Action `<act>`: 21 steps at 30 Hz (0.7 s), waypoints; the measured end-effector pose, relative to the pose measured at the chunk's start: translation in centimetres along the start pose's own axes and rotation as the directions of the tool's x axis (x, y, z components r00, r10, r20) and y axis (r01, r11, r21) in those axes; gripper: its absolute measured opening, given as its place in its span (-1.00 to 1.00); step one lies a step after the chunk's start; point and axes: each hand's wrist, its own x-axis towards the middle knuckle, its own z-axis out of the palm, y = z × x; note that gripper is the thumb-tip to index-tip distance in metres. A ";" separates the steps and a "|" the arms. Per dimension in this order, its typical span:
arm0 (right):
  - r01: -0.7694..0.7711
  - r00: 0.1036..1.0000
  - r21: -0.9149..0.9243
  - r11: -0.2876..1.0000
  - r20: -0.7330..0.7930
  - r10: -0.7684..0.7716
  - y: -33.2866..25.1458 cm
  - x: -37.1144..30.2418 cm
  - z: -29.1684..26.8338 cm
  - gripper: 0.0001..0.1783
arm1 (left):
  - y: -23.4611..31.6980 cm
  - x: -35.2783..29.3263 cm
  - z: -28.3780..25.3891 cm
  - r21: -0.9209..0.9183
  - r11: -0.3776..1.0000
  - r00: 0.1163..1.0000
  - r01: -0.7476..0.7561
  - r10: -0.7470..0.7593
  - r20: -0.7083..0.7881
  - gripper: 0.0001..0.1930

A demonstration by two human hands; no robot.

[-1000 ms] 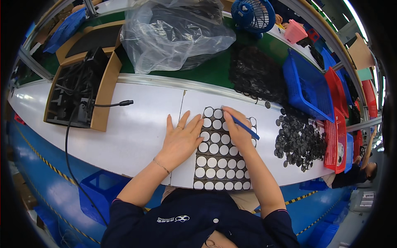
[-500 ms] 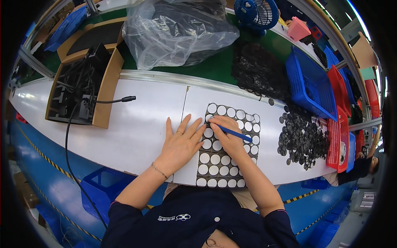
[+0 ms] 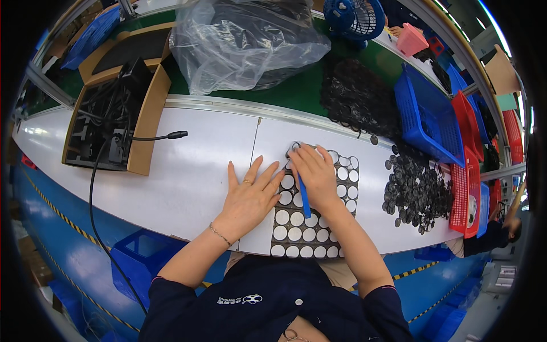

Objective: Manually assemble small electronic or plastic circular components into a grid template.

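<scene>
A dark sheet (image 3: 302, 206) covered in rows of round white discs lies on the white worktop in front of me. Spread flat with its fingers apart, my left hand (image 3: 249, 196) rests with its fingertips at the sheet's left edge. My right hand (image 3: 315, 175) is closed round a slim blue tool (image 3: 304, 196), whose blue end points back toward me; its working tip is hidden. At the sheet's far left corner, the right fingertips are slightly blurred by a dark, curved piece (image 3: 293, 147), which seems lifted.
Loose black discs (image 3: 415, 191) are heaped at the right, beside red baskets (image 3: 466, 199) and a blue basket (image 3: 424, 114). Black scraps (image 3: 359, 97), a clear plastic bag (image 3: 239, 51) and a blue fan (image 3: 356, 17) stand behind. A cardboard box (image 3: 145, 137) of black parts and cables is left.
My right hand has moved slightly away from me to the sheet's far edge. The blue tool has swung from pointing rightward to pointing back toward me. My left hand stays put.
</scene>
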 end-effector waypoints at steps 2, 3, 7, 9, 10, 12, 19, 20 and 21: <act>-0.080 0.990 -0.055 0.995 -0.117 0.073 2.4 1.0 -0.4 -0.77 | 0.0 0.0 -0.1 -0.006 1.000 1.000 0.011 -0.011 -0.006 -0.48; -0.154 0.977 -0.028 0.988 -0.155 0.148 3.1 0.9 -0.9 -0.77 | 0.1 0.0 0.0 -0.012 1.000 1.000 0.013 -0.014 -0.006 -0.48; -0.435 0.877 0.301 0.849 -0.071 0.475 2.1 -0.6 -2.3 -0.78 | 0.2 -0.1 0.2 -0.026 0.999 0.999 0.023 -0.023 -0.024 -0.47; -0.556 0.816 0.509 0.657 0.185 0.547 -0.5 -2.0 -2.9 -0.79 | -0.1 -0.5 0.7 -0.026 0.999 0.999 0.019 -0.020 -0.027 -0.48; -0.555 0.821 0.527 0.643 0.224 0.525 -1.6 -2.7 -3.1 -0.79 | -0.2 -0.8 0.8 -0.025 1.000 1.000 0.014 -0.014 -0.025 -0.48; -0.524 0.849 0.516 0.677 0.256 0.462 -2.6 -3.8 -3.0 -0.77 | -0.3 -1.4 0.5 -0.048 0.999 1.000 -0.017 0.017 -0.018 -0.49; -0.591 0.806 0.494 0.637 0.387 0.447 -3.6 -3.7 -3.3 -0.76 | -0.2 -3.2 0.6 -0.053 0.996 0.997 -0.071 0.070 -0.030 -0.49; -0.587 0.809 0.490 0.644 0.387 0.442 -3.6 -3.8 -3.3 -0.76 | -0.2 -3.2 0.6 -0.050 0.996 0.997 -0.071 0.070 -0.031 -0.49; -0.583 0.812 0.486 0.651 0.388 0.437 -3.6 -3.8 -3.3 -0.76 | -0.1 -3.2 0.6 -0.048 0.996 0.997 -0.071 0.070 -0.033 -0.49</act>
